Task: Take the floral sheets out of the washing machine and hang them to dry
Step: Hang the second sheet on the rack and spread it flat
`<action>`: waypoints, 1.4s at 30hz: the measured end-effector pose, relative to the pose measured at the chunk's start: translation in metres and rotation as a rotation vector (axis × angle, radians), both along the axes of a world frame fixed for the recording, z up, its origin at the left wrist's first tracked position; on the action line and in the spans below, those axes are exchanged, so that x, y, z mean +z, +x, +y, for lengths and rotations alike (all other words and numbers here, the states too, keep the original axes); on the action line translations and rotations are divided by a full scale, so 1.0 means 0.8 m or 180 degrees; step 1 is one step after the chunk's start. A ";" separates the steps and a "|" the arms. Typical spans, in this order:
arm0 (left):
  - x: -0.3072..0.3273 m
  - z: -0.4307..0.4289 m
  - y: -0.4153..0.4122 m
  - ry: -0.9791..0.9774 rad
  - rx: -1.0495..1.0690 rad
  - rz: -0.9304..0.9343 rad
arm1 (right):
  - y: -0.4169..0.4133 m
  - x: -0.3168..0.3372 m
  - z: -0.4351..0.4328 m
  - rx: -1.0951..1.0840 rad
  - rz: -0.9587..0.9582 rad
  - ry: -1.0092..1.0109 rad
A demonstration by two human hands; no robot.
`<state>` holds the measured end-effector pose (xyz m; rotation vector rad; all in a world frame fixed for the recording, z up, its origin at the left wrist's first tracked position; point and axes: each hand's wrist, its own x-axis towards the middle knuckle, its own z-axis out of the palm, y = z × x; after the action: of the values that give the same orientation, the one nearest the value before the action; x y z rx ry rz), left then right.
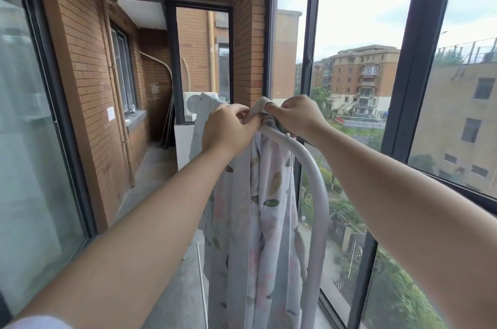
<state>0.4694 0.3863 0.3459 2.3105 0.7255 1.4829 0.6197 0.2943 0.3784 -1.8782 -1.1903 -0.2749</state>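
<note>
Both hands were up at the rack's top, left hand (228,127) and right hand (294,116) each pinching a bunched fold of the floral sheet (258,221). It hung draped over the white drying rack (312,175), right beside the big window (349,33).

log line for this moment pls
stage: hanging | left hand, right hand: pinching floral sheet edge | sheet: draped over white rack

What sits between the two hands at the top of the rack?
In the head view, a bunched fold of the floral sheet sits between left hand and right hand, above the white rail.
</note>
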 end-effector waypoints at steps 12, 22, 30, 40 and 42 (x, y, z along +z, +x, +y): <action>0.023 -0.033 -0.017 -0.0405 0.0615 0.0348 | -0.014 0.018 -0.041 -0.0031 -0.0556 0.0735; 0.067 -0.137 -0.047 0.0942 0.0671 0.0357 | -0.017 -0.046 -0.113 -0.0535 -0.0455 0.0578; -0.018 -0.187 -0.056 0.1080 0.0127 0.0827 | -0.021 -0.146 -0.184 -0.0544 -0.0679 0.0499; -0.093 -0.194 -0.057 -0.0003 -0.0227 0.0326 | -0.059 -0.196 -0.209 -0.0621 -0.0043 -0.0670; -0.109 -0.195 -0.057 -0.0224 -0.0147 0.0132 | -0.066 -0.208 -0.214 -0.0715 0.0081 -0.0634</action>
<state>0.4237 0.2303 0.2590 2.2959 0.7187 1.3713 0.5673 0.1229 0.2121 -2.1873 -1.0203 -0.2614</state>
